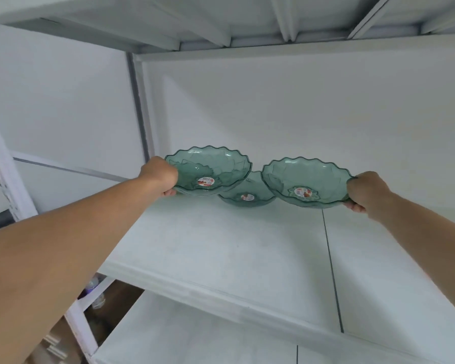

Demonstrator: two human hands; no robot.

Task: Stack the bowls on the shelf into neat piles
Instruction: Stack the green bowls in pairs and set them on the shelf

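White shelf [221, 248], translucent green scalloped bowls [247, 191]

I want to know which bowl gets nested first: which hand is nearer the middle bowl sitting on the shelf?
Hard to call; roughly equal. The left hand grips the left bowl at its outer rim, the right hand the right bowl likewise; the middle bowl sits between, behind both.

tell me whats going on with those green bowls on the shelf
A person is reaching onto a white shelf with both hands. The left hand grips the rim of one green scalloped bowl, and the right hand grips another. A third bowl sits on the shelf between and behind them. None are stacked yet.
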